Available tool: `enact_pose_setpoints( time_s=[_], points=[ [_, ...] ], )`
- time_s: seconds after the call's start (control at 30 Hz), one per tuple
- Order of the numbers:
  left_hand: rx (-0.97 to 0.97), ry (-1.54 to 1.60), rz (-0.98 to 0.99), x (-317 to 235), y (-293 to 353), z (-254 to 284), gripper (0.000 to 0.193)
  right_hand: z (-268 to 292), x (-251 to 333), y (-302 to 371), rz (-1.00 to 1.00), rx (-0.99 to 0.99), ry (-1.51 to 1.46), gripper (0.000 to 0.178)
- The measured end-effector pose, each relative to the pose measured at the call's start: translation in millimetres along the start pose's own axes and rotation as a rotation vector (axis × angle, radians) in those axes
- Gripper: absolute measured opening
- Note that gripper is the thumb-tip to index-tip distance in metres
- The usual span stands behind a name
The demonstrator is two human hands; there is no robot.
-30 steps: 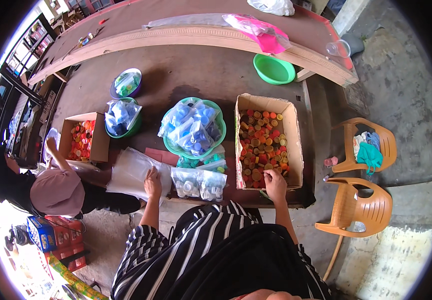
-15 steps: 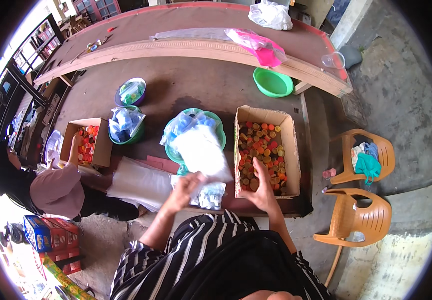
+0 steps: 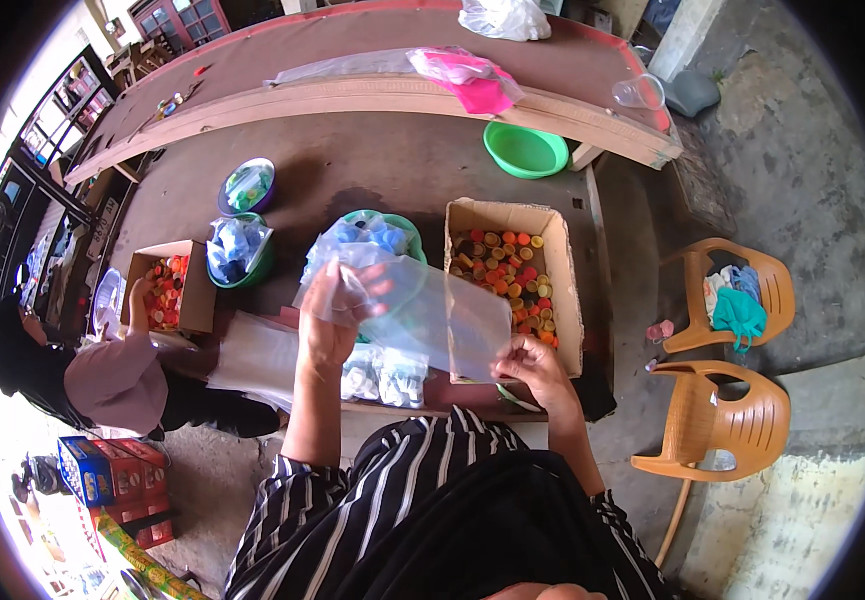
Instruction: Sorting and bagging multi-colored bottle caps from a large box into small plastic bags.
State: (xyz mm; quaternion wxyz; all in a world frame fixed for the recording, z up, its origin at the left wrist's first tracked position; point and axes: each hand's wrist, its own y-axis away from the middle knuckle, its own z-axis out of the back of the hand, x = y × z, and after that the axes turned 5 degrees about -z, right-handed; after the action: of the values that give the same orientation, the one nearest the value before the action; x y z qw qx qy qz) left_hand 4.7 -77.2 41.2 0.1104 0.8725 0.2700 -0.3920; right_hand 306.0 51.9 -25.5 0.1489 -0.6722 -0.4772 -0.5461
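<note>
A clear plastic bag (image 3: 452,310) is stretched between my hands, over the front of a green basin (image 3: 414,235) and the left side of a cardboard box (image 3: 574,300) of bottle caps. My left hand (image 3: 337,310) is at the bag's left end, fingers spread and partly seen through the film; it looks to be inside the bag's mouth. At the lower right end, the thumb and fingers of my right hand (image 3: 537,368) pinch the bag, in front of the box. Red, orange and yellowish caps (image 3: 512,265) lie loose in that box.
Left of my hands lies a stack of flat plastic bags (image 3: 252,360). Filled bags (image 3: 384,378) sit at the table's front edge. A co-worker (image 3: 117,375) reaches into a smaller box of caps (image 3: 197,305). An empty-looking green basin (image 3: 525,150) stands at the back; brown chairs (image 3: 722,420) are right.
The bag, blurred in my left hand before, is now spread out between both hands. My right hand has closed on its end. The view has shifted slightly.
</note>
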Motion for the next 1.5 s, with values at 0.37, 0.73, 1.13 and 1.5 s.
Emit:
enact_pose_setpoints(
  time_s=[0.37,0.73,1.13,1.5],
  points=[
    [-0.07,-0.185,0.094,101,13,21,0.03,65,11,21,0.203,-0.191,-0.256,0.019],
    [0.254,-0.844,-0.073,114,52,-90,0.042,34,50,28,0.378,-0.347,0.438,0.023],
    [0.133,-1.078,-0.129,151,50,-56,0.013,30,1,-8,0.252,-0.39,0.455,0.006],
    [0.034,-1.109,-0.299,168,30,-56,0.014,42,-16,-16,0.227,-0.398,0.725,0.023]
  ],
)
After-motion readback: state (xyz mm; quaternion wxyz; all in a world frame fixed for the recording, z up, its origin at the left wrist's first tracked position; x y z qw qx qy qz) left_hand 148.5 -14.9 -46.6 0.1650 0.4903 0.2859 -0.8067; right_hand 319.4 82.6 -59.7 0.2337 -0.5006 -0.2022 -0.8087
